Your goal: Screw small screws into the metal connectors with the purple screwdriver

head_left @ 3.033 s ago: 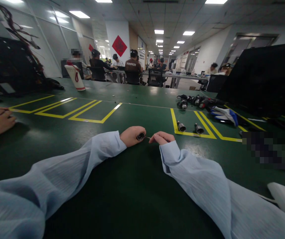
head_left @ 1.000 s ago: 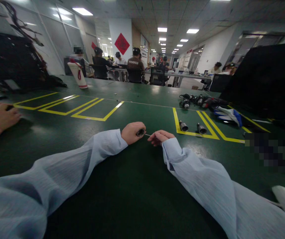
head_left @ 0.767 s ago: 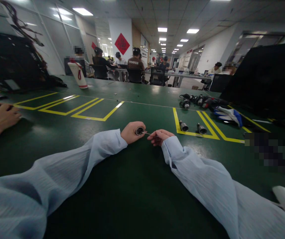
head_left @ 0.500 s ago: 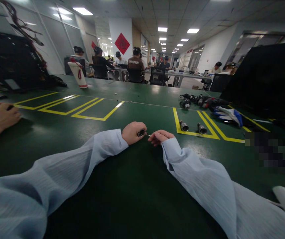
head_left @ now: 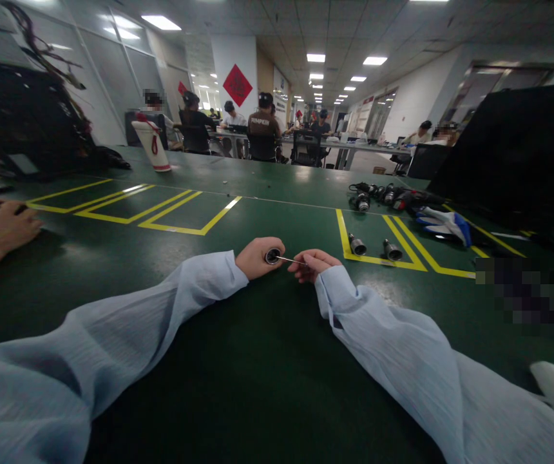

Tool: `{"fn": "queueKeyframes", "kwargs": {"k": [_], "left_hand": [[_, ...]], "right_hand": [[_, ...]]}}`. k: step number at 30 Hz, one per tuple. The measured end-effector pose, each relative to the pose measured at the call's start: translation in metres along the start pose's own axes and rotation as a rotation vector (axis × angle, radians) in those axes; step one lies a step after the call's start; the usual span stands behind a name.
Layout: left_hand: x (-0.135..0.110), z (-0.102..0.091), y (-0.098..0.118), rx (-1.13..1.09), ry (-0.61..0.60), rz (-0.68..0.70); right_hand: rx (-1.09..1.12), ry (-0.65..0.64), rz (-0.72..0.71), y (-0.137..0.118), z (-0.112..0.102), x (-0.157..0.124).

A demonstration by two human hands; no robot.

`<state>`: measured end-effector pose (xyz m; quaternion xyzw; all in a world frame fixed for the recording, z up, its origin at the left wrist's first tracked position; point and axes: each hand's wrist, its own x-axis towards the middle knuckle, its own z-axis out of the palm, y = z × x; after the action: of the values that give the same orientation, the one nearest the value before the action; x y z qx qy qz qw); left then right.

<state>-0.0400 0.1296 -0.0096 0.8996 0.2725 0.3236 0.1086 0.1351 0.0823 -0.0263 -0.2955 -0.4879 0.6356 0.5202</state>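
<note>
My left hand is closed around a dark round metal connector, whose open end faces me. My right hand pinches a thin metal rod. The rod points left, and its far tip reaches the open face of the connector; whether it goes inside is too small to tell. Two similar metal connectors, one on the left and one on the right, lie beyond my right hand within a yellow-taped outline.
Cables with metal connectors and a blue-and-white glove lie at the right. Another person's hand rests at the left edge. A white cup stands at the far left of the green table. Dark bulky objects flank both sides.
More of the rod shows between my hands, and its tip now meets the connector's face. My left hand has turned the connector's open end slightly more towards me.
</note>
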Motion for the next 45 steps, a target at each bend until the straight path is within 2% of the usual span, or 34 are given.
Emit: {"fn": "queueKeyframes", "kwargs": {"k": [3, 7, 13, 18, 21, 24, 28, 32, 37, 41, 45], "left_hand": [[-0.001, 0.001, -0.001, 0.091, -0.032, 0.001], [-0.001, 0.001, 0.001, 0.134, -0.080, 0.031], [0.000, 0.001, 0.005, -0.093, -0.054, -0.003], [0.001, 0.003, 0.008, -0.187, -0.046, -0.067], [0.001, 0.004, 0.009, -0.094, -0.025, -0.100], [0.001, 0.003, 0.009, 0.070, -0.052, -0.083], [0.001, 0.002, 0.009, 0.189, -0.112, -0.040], [0.000, 0.004, 0.009, 0.045, -0.102, -0.001], [0.001, 0.004, 0.008, -0.133, -0.106, 0.010], [0.001, 0.004, 0.009, -0.154, -0.100, -0.013], [0.001, 0.005, 0.010, -0.044, -0.082, -0.062]], "right_hand": [[-0.052, 0.032, -0.036, 0.000, 0.002, -0.002], [-0.062, 0.028, -0.007, -0.001, 0.001, -0.001], [0.029, -0.026, 0.058, -0.003, -0.004, 0.002], [0.055, -0.015, 0.045, -0.001, -0.003, 0.002], [-0.011, 0.028, -0.016, 0.000, 0.000, 0.000], [-0.095, 0.079, -0.071, 0.000, 0.003, -0.002], [-0.087, 0.049, -0.061, -0.001, 0.001, -0.001], [0.035, -0.026, 0.049, -0.002, -0.007, 0.003], [0.102, -0.099, 0.096, -0.003, -0.011, 0.006], [0.087, -0.078, 0.075, -0.003, -0.008, 0.004], [0.026, 0.008, 0.001, -0.003, -0.004, 0.000]]}}
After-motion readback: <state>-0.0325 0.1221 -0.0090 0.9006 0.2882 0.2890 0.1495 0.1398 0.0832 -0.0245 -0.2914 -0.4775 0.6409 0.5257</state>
